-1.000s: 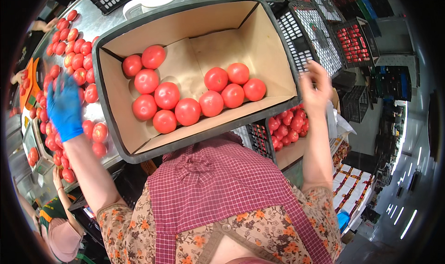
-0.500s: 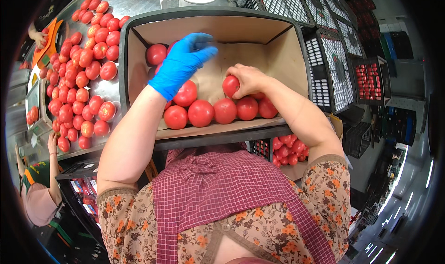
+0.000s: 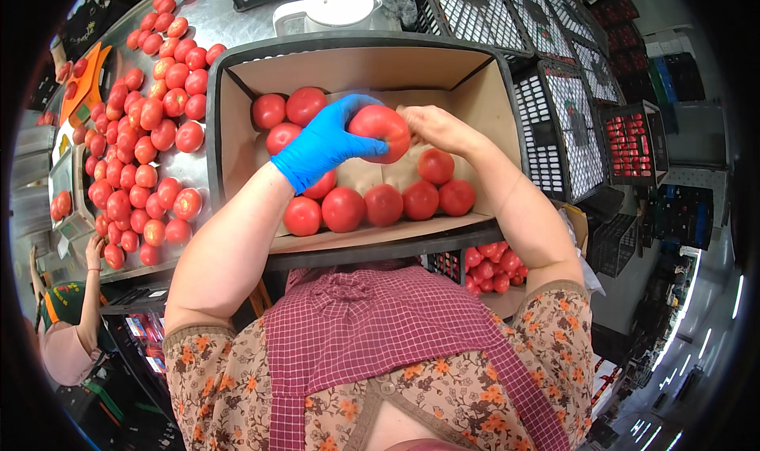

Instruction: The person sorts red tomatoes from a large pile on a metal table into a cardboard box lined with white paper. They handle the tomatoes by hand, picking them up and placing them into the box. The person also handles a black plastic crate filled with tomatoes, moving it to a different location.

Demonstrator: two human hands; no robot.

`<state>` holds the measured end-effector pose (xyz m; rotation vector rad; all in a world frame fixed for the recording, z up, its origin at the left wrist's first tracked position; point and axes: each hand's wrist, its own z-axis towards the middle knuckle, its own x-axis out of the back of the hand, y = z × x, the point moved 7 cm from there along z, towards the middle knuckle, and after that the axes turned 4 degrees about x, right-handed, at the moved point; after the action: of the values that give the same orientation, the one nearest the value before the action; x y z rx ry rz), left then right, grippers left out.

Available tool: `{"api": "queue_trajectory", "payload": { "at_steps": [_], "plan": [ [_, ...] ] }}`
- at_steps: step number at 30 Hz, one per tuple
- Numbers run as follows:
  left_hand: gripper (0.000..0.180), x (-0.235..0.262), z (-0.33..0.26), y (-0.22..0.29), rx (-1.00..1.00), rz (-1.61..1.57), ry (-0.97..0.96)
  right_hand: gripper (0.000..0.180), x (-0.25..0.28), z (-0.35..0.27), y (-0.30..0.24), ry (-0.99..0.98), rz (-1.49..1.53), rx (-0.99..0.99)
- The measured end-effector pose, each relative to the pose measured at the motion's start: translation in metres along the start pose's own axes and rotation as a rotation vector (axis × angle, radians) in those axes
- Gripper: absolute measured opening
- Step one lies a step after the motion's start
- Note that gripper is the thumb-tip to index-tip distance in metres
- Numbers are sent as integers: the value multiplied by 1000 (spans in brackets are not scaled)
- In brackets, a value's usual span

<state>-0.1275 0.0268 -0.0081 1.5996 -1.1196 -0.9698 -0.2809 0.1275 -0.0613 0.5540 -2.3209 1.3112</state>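
Blue-gloved left hand (image 3: 323, 144) grips a round red tomato (image 3: 381, 132) above the cardboard-lined black plastic crate (image 3: 237, 95), fingers wrapped round its left side. Bare right hand (image 3: 434, 126) touches the same tomato from the right; whether it truly grips is unclear. Loose red tomatoes (image 3: 142, 142) cover the metal table (image 3: 222, 23) left of the crate.

A produce packing house. Loose tomatoes (image 3: 142, 142) cover a metal desk (image 3: 229, 23) left of a cardboard-lined crate (image 3: 237, 79); stacked black crates (image 3: 554, 63) stand to its right, and another person (image 3: 67, 332) works left of the desk.
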Motion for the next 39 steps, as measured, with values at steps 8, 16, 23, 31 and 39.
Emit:
{"api": "queue_trajectory", "payload": {
  "at_steps": [8,16,23,31,39],
  "plan": [
    [53,12,2,-7,39,-210,90,74,-32,0,59,-144,-749,-388],
    [53,8,-4,-12,248,-777,170,62,17,2,7,95,-277,38],
    [58,-3,0,-38,490,-613,-43,65,48,-42,-83,370,475,632],
    [61,-26,-18,-27,489,-864,-286,86,21,-63,-114,317,406,791],
    [55,-24,-15,2,225,-656,-150,76,-62,-37,35,-386,-334,88]
  ]
}}
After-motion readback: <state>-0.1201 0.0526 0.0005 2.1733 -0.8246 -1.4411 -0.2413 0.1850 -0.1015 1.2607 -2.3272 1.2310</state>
